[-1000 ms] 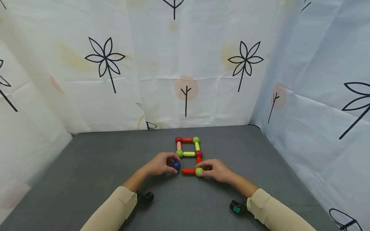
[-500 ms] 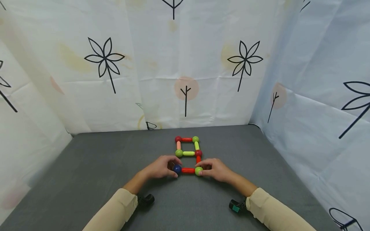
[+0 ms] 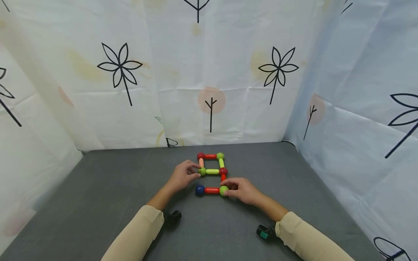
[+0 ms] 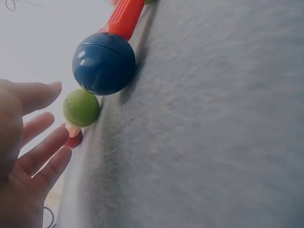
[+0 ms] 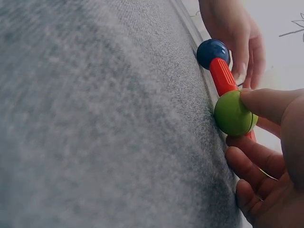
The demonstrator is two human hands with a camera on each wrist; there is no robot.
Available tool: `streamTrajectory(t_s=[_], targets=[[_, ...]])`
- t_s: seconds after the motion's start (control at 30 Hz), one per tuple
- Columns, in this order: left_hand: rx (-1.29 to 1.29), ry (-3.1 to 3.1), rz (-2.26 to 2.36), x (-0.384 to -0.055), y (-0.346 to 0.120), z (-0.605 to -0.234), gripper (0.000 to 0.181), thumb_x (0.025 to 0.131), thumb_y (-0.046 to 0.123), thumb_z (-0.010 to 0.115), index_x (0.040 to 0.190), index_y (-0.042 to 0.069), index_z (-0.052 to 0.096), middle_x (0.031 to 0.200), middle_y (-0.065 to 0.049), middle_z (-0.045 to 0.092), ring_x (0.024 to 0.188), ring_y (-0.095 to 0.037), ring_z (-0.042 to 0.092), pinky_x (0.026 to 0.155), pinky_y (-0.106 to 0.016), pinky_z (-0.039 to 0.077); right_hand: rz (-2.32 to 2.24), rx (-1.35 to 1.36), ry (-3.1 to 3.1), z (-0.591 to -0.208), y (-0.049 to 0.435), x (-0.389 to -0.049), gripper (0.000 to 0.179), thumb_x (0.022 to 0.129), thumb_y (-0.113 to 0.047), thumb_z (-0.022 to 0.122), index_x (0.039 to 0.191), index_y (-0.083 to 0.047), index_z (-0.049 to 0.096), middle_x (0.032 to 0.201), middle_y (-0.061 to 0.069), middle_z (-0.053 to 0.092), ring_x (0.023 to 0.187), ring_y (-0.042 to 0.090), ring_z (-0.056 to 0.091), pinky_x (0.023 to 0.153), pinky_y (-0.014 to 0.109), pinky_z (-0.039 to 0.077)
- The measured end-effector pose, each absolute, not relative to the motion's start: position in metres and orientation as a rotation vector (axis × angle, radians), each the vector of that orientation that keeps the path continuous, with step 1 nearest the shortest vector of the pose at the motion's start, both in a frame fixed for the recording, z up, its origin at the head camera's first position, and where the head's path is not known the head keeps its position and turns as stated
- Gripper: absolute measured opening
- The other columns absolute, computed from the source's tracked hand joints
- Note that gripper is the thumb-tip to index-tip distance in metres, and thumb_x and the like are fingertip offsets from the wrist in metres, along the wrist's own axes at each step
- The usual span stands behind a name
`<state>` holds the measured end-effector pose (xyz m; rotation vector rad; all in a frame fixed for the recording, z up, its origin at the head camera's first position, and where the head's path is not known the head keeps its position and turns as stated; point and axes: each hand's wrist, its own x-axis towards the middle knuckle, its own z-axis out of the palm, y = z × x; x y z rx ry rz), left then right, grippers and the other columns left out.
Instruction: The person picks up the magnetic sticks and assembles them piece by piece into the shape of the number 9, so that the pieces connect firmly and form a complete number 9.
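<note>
Magnetic-style balls and rods form a figure on the grey table. Its far part is a closed square of red and green balls, joined by red, orange and yellow-green rods. My left hand (image 3: pixel 182 176) is at the square's near left green ball (image 3: pixel 203 172); in the left wrist view its fingers are spread beside that ball. From the near right red ball (image 3: pixel 223 171) a red rod (image 3: pixel 223 177) runs toward me to another green ball (image 5: pixel 232 114), which my right hand (image 3: pixel 244 190) pinches. A second red rod (image 3: pixel 212 190) links this ball to a blue ball (image 3: pixel 200 190) on the left.
The grey tabletop (image 3: pixel 107 203) spreads out on both sides of the figure. White printed sheets (image 3: pixel 241 116) hang behind the table and along its sides. A black wrist camera (image 3: pixel 172 216) sits at the left wrist, another camera (image 3: pixel 265 232) at the right.
My left hand first brought the blue ball against the red rod's end, then let go of it and moved away from me to the square's green ball. The right hand keeps its pinch.
</note>
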<state>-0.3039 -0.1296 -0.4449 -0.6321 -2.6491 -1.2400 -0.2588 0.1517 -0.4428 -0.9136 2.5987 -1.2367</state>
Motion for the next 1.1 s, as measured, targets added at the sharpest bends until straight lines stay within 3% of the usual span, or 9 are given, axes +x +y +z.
streamTrajectory(t_s=[0.27,0.83,1.1], targets=[[-0.643,-2.747,-1.143,-0.325,-0.126,-0.447,0.027,0.086,0.012,0.075,0.113,0.013,0.073,0.118,-0.002,0.063,0.093,-0.018,0.064,0.083,-0.038,0.052,-1.232,-0.888,2.631,-0.443,0.146,-0.264,0.028,0.091,-0.02,0.07,0.116,-0.008,0.07,0.097,-0.003,0.064,0.079,0.013,0.054,0.068,0.029,0.046],[-0.605,-2.688,-1.162,-0.332,-0.137,-0.452,0.024,0.085,0.009,0.075,0.11,0.012,0.074,0.117,-0.006,0.066,0.096,-0.022,0.065,0.084,-0.042,0.051,-1.193,-0.915,2.608,-0.44,0.135,-0.277,0.027,0.09,-0.016,0.07,0.116,-0.007,0.07,0.1,0.0,0.066,0.079,0.013,0.054,0.068,0.028,0.045],[-0.547,-2.665,-1.22,-0.328,-0.15,-0.451,0.033,0.087,0.008,0.074,0.119,0.012,0.068,0.121,-0.007,0.063,0.102,-0.024,0.063,0.087,-0.043,0.051,-1.247,-0.893,2.586,-0.435,0.146,-0.278,0.035,0.093,-0.018,0.067,0.126,-0.005,0.064,0.107,0.008,0.066,0.091,0.021,0.061,0.075,0.033,0.05]])
